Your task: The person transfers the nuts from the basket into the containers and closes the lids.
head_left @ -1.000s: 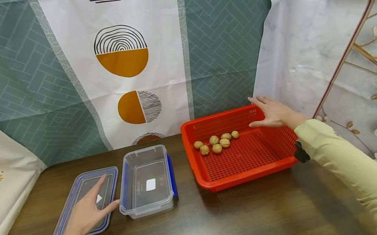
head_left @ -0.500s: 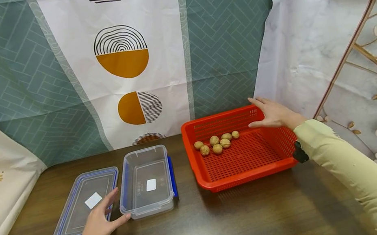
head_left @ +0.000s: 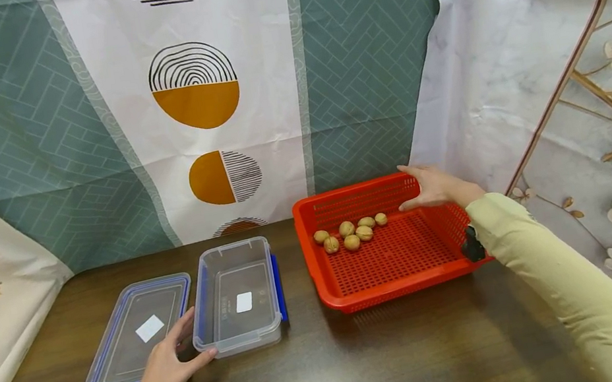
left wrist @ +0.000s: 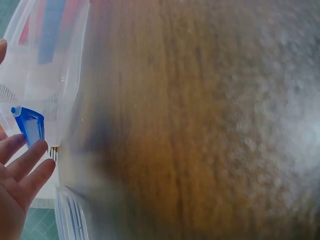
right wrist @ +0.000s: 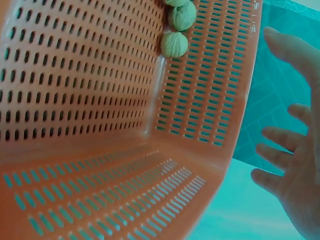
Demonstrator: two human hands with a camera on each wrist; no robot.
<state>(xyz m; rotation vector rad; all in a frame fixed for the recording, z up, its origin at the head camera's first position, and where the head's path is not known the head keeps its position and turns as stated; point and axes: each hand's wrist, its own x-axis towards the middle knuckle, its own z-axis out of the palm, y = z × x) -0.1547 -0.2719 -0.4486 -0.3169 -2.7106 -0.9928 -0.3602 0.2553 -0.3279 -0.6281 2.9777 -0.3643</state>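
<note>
A clear plastic food container (head_left: 237, 288) with a blue latch (left wrist: 31, 125) stands on the table. My left hand (head_left: 167, 366) is right at its near left corner, thumb by the front rim and fingers beside the left wall. Those fingers look spread in the left wrist view, close to the latch. Several walnuts (head_left: 349, 235) lie toward the back left of a red perforated basket (head_left: 359, 299). Over the basket's far right part hovers my right hand (head_left: 434, 185), its fingers apart and holding nothing. The right wrist view has this hand (right wrist: 295, 160) beyond the rim.
The container's flat lid (head_left: 118, 354), edged by a blue seal, lies left of it. Wooden tabletop (head_left: 323, 375) shows in front of both vessels. A patterned cloth (head_left: 245, 107) hangs behind, with a floral one (head_left: 603, 170) at the right.
My left hand has moved right, from over the lid to the container's near left corner. The right hand has stayed almost in place above the basket, shifting slightly left.
</note>
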